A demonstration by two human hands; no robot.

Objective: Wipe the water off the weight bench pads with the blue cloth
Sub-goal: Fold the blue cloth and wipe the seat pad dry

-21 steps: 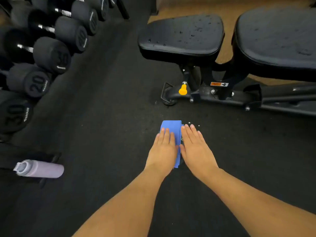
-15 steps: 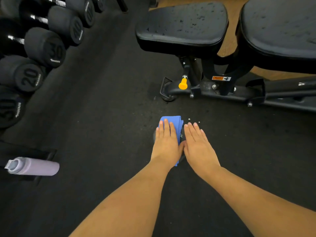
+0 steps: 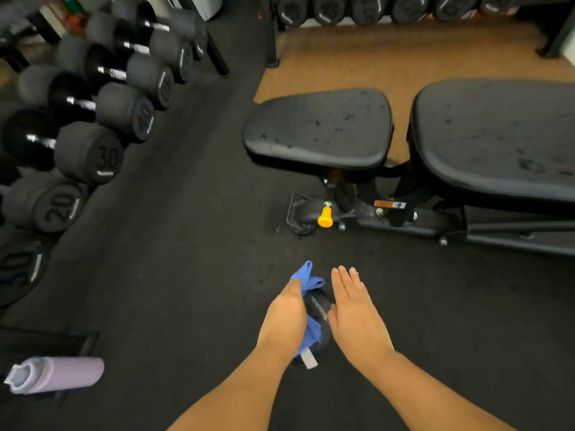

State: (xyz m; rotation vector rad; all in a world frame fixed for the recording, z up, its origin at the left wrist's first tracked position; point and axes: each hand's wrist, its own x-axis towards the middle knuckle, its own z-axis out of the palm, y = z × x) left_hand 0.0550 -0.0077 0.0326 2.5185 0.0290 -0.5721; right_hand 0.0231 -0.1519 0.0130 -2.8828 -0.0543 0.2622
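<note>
The blue cloth (image 3: 306, 279) is bunched in my left hand (image 3: 286, 315), lifted off a dark round object (image 3: 319, 309) on the floor; a white tag hangs at its lower end. My right hand (image 3: 354, 309) is flat and open just right of the cloth, holding nothing. The bench's black seat pad (image 3: 320, 129) sits ahead, dotted with water drops. The larger back pad (image 3: 497, 135) lies to its right, also wet.
A rack of dumbbells (image 3: 93, 119) lines the left side. A lilac water bottle (image 3: 57, 374) lies at the lower left. The bench frame with a yellow knob (image 3: 325, 217) stands between me and the pads. More dumbbells (image 3: 373, 7) sit along the far wall.
My left hand has closed on the cloth and raised it off the floor, uncovering a dark round object. My right hand has come off the cloth. The view has tilted up.
</note>
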